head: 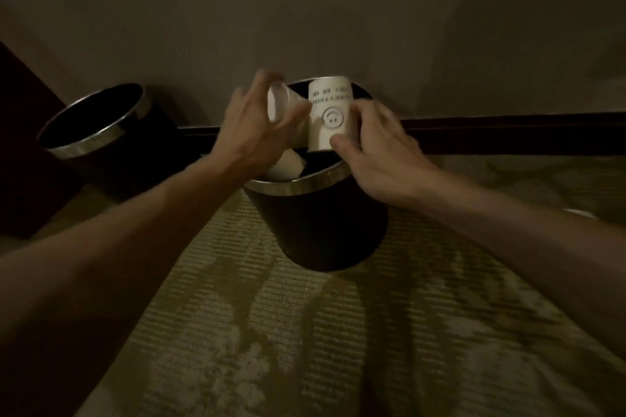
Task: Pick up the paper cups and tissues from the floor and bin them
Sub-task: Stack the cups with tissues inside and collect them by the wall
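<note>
- The left hand (254,132) has its fingers curled round a plain paper cup (281,108), tilted with its mouth turned towards 9 o'clock.
- The right hand (382,156) pinches a printed paper cup (330,115) between thumb and fingers; the cup is upside down, so its smiley mark is inverted.
- Both cups are held side by side, touching or nearly so, above the open mouth of the black bin (294,184) with a metal rim.
- A third paper cup (286,164) lies inside that bin, at about 7 o'clock of its opening, partly hidden by the left wrist.
- A second bin (111,127) of the same kind stands at 9 o'clock of the first, by the wall (305,10).
- Both bins stand on patterned carpet (305,332).
</note>
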`<move>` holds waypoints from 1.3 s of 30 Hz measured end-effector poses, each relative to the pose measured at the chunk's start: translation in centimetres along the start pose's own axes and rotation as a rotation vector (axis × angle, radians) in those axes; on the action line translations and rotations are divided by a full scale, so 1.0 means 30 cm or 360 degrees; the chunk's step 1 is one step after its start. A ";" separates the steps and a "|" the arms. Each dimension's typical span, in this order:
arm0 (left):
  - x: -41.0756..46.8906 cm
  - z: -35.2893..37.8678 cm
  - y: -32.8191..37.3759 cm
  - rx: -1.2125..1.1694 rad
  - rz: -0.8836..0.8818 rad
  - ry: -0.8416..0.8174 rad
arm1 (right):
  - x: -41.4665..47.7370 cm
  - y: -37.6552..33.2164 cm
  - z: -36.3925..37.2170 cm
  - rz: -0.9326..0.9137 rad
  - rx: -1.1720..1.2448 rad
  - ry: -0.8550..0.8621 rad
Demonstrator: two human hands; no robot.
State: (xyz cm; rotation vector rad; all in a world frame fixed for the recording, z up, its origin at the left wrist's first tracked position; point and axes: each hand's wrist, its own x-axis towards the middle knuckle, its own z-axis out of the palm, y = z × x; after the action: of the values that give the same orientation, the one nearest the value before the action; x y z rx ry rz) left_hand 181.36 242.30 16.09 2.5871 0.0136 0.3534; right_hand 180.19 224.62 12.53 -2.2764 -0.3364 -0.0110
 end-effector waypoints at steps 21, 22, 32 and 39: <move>-0.356 0.613 0.539 -0.0637 0.0136 -0.0592 | -0.536 0.672 -0.270 0.0647 -0.0073 0.0692; -0.362 0.665 0.559 -0.0668 0.0089 -0.0692 | -0.549 0.720 -0.294 0.0772 -0.0075 0.0685; -0.375 0.995 0.614 -0.1076 -0.0588 -0.1204 | -0.582 0.904 -0.370 0.1141 0.0297 0.0179; -0.364 1.061 0.616 -0.1086 -0.0732 -0.1071 | -0.561 0.938 -0.362 0.1227 0.0527 0.0141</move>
State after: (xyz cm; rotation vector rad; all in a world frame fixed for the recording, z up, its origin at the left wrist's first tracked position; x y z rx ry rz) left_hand 177.77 209.59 -3.68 1.8324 0.2056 -0.5879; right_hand 171.93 194.84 -2.89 -1.9336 0.5571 0.3142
